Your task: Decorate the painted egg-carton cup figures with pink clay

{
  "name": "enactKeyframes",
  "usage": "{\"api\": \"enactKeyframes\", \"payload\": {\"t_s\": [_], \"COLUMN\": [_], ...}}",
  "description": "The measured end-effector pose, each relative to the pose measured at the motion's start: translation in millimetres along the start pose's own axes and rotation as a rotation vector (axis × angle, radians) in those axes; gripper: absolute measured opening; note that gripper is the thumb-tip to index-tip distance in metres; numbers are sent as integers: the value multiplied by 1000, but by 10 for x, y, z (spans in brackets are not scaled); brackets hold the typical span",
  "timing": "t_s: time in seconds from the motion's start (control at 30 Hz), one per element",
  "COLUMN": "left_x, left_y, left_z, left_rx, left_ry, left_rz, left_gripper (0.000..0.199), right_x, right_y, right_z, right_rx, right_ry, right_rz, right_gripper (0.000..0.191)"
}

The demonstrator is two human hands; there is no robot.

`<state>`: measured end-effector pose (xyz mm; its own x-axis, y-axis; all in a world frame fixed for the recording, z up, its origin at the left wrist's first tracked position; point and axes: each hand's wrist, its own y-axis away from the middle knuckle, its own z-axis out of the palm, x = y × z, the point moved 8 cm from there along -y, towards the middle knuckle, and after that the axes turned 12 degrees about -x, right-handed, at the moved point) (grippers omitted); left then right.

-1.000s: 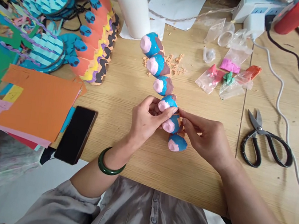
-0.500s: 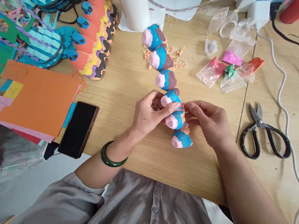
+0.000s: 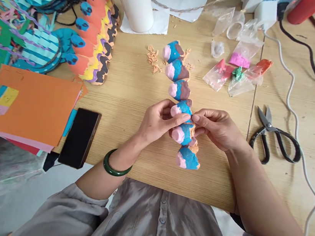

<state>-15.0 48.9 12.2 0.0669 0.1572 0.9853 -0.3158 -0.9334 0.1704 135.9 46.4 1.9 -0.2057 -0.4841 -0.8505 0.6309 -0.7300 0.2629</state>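
Observation:
A strip of several joined bumps [image 3: 180, 90], coated in pink, blue and brown clay, is held above the table. My left hand [image 3: 163, 120] grips it from the left, with the thumb across the blue part of a lower bump and the fingers behind. On the strip's right edge, my right hand [image 3: 217, 127] pinches with thumb and forefinger at the same bump. Any small piece between those fingertips is hidden. Orange crumbs [image 3: 153, 57] lie on the table beside the strip's upper end.
Black-handled scissors [image 3: 269, 127] and a white cable [image 3: 290, 100] are at right. Small clay bags [image 3: 221, 73] lie behind. A phone [image 3: 80, 137], orange paper [image 3: 37, 106] and a painted clay piece [image 3: 94, 36] are at left. A person's arm shows at the left edge.
The strip has turned more upright, its upper end moving right and its lower end nearer my body. Both hands keep hold of it. The whole view has shifted slightly.

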Motion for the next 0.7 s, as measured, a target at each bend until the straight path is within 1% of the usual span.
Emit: {"api": "enactKeyframes", "payload": {"t_s": [0.1,0.23,0.47,0.6,0.7], "left_x": [-5,-10,-20,-15,-16], "left_y": [-7,-13,-9,-7,-3], "left_z": [-14,-6,36,75,90], "left_rx": [10,5,-37,-70,-89], "left_ry": [-20,-20,-7,-8,-29], "left_rz": [8,-10,-24,-17,-14], "left_gripper": [41,42,42,41,41], "right_x": [-10,2,13,-23,-66], "right_y": [12,33,44,60,74], "right_z": [2,-36,-16,9,34], "right_rx": [-4,4,-162,-216,-213], "right_ry": [45,13,12,97,167], "right_rz": [-5,29,106,83,51], "right_gripper": [32,35,33,31,29]}}
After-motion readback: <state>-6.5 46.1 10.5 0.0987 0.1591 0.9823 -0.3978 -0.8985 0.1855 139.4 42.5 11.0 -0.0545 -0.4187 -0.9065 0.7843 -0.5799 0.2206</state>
